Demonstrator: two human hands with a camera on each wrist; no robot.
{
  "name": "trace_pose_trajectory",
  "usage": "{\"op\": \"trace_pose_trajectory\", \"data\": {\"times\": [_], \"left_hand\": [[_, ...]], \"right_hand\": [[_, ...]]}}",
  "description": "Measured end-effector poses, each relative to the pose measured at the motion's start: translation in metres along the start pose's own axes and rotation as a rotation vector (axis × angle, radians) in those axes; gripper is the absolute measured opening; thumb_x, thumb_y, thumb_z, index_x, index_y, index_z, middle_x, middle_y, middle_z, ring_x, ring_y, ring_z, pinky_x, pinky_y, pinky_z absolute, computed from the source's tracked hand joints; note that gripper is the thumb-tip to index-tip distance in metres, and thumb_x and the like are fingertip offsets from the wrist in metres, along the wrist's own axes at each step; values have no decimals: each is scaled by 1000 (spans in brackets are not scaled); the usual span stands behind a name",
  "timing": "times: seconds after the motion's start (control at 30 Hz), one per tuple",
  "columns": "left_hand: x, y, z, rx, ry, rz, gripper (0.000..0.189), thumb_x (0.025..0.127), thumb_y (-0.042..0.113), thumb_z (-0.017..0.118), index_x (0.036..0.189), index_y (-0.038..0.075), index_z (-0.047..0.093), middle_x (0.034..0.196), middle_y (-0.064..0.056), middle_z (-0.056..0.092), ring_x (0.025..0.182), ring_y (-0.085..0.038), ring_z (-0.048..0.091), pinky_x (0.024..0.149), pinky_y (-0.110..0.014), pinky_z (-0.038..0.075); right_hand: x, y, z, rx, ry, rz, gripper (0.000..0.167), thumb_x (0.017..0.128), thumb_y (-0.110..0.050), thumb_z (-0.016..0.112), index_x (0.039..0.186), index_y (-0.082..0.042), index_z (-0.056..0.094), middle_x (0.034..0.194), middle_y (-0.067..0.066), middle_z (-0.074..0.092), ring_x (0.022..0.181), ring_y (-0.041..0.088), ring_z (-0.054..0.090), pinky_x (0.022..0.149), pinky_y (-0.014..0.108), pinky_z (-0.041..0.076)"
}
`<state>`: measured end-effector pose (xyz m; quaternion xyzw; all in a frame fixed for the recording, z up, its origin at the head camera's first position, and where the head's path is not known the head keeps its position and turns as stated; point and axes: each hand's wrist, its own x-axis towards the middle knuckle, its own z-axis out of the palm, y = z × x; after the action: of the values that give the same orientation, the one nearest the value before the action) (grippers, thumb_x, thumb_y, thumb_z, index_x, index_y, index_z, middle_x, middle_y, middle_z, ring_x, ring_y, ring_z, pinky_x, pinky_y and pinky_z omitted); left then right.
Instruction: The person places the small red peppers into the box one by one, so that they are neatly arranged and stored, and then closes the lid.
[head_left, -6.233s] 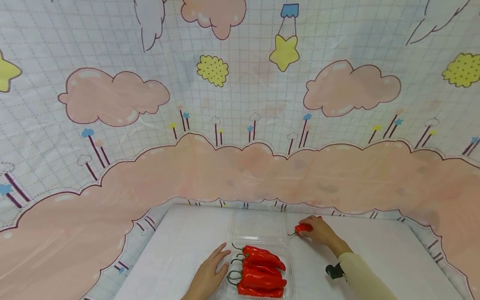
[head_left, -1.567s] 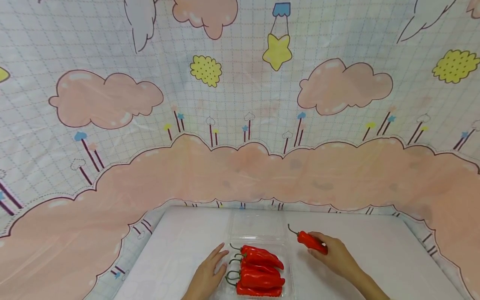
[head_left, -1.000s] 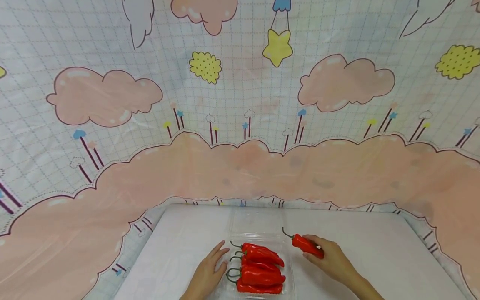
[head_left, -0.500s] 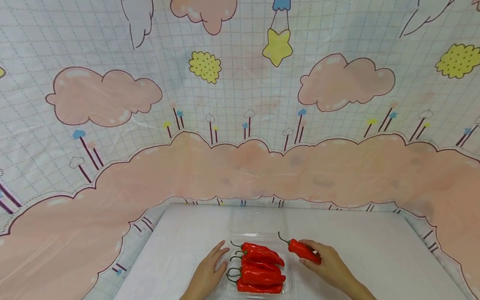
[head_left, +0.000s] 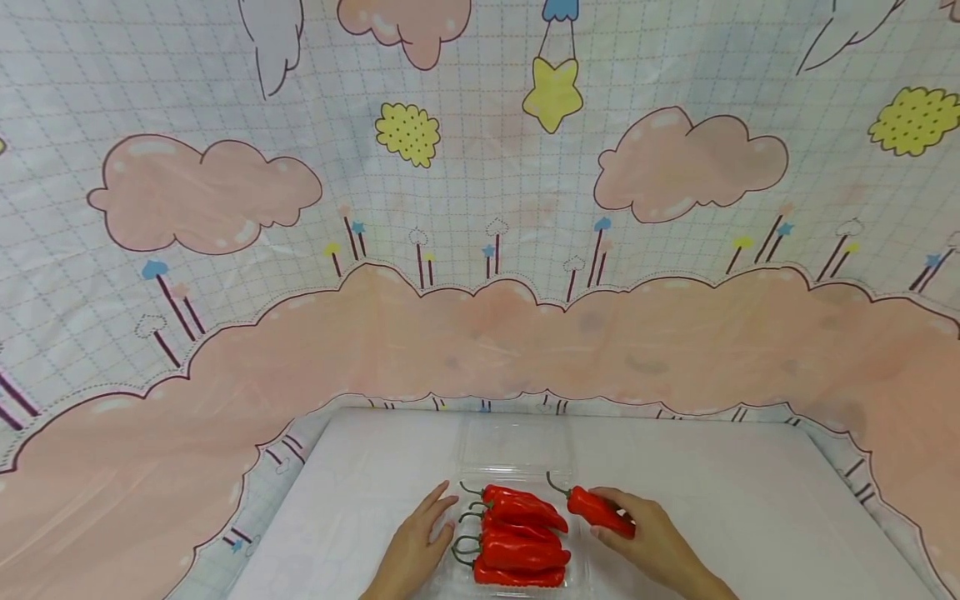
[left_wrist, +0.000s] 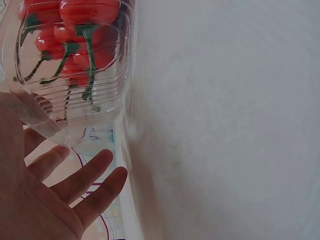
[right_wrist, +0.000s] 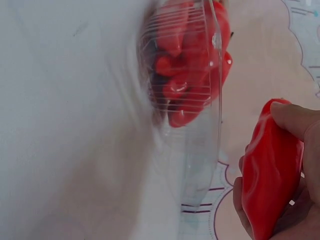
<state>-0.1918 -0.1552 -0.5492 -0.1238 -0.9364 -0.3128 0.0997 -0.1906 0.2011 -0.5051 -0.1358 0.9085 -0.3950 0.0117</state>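
A clear plastic clamshell box [head_left: 580, 575] stands on the table with several red peppers [head_left: 521, 552] lying in it, their green stems toward the left. My right hand [head_left: 648, 537] grips one more red pepper [head_left: 597, 510] just right of the box, its stem pointing up and left over the rim. In the right wrist view the thumb and fingers wrap that pepper [right_wrist: 272, 165], apart from the box wall [right_wrist: 215, 150]. My left hand [head_left: 416, 546] stays by the box's left side with fingers spread; in the left wrist view the hand [left_wrist: 65, 195] holds nothing, its fingers near the wall.
The box's clear lid [head_left: 516, 446] lies folded back behind it on the white table [head_left: 735, 492]. A patterned cloth [head_left: 480, 342] with pink clouds rises behind the table and runs down along its sides.
The right hand picked up the pepper from the table right of the lid and brought it nearer, then leftward to the box's right edge. The left hand stays nearly still.
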Motion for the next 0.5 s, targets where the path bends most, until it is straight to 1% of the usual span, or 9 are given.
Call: {"op": "trace_pose_trajectory", "data": {"times": [0.33,0.5], "left_hand": [[0,0,1,-1,13,6,36,93,16,63,128,13,64,149,-5,51,124,-26,60,99,-49,51],[0,0,1,8,8,3,36,93,16,63,128,13,63,149,-5,51,125,-27,60,99,-50,51]], "right_hand": [[3,-7,8,37,-39,-46,47,84,-28,77,127,-18,63,117,2,70,95,13,62,77,22,58],[7,-9,14,66,-54,-58,48,85,-30,77,129,-16,62,119,3,69,97,16,64,77,24,59]]}}
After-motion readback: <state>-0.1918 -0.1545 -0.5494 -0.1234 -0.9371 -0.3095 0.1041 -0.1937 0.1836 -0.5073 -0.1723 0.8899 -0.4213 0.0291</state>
